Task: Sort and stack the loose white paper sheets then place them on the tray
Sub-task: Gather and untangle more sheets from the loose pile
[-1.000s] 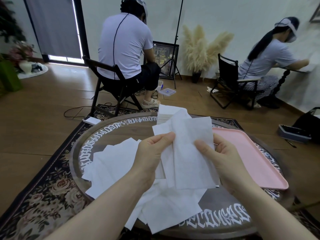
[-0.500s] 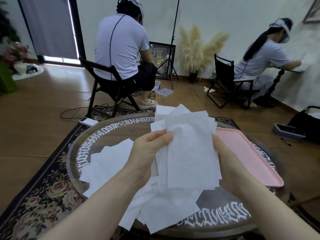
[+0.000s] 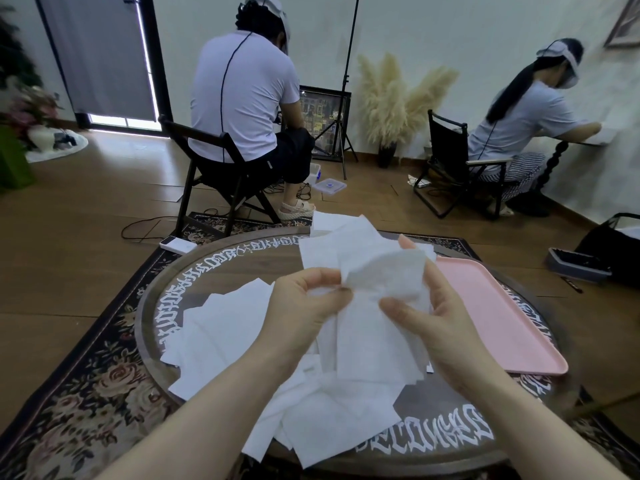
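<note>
Sorting at an early stage: left hand (image 3: 304,306) and right hand (image 3: 436,327) pinched a few sheets (image 3: 377,323) at frame centre; loose sheets (image 3: 221,337) covered the table (image 3: 242,261); pink tray (image 3: 491,306), right, held none

Held bunch of white paper sheets (image 3: 375,306): several thin, soft rectangular sheets, overlapped and fanned at differing angles, raised above the middle of the round table. The nearest sheet curls forward at its upper edge; lower edges hang roughly level. Loose white paper sheets (image 3: 225,327): an unsorted, overlapping scatter lying flat on the left and near parts of the table, corners pointing in various directions, some reaching past the near rim. Small stack of white sheets (image 3: 325,221): at the far edge, partly hidden behind the held bunch. Pink tray (image 3: 495,306): rectangular, shallow-rimmed, on the right side, holding no sheets.
</note>
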